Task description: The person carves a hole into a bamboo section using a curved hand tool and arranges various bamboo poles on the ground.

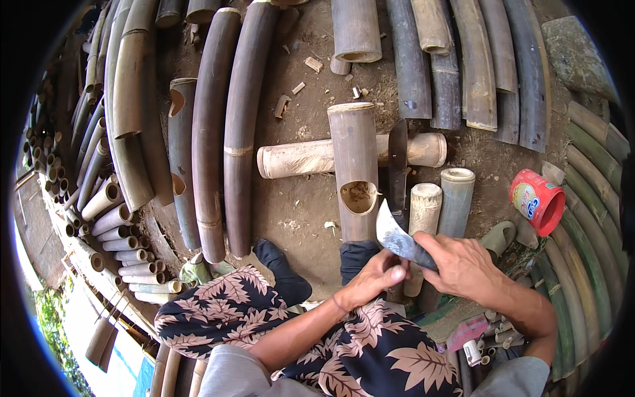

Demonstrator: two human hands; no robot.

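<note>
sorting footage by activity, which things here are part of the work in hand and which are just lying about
In use: curved knife, gripped by right hand, touched by left hand; notched bamboo section.

Lying about: red can, cleaver, long dark bamboo poles, wood chips.

Dark trousers (370, 351) are patterned with tan leaves; the bamboo tube (354, 165) is pale brown, the cup (537, 200) red, the blade (395, 235) grey.

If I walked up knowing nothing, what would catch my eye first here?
Probably the curved knife blade at the centre, gripped by the right hand, with the left hand beside it. Just beyond lies a bamboo section with a cut hole, and a red container lies at right.
</note>
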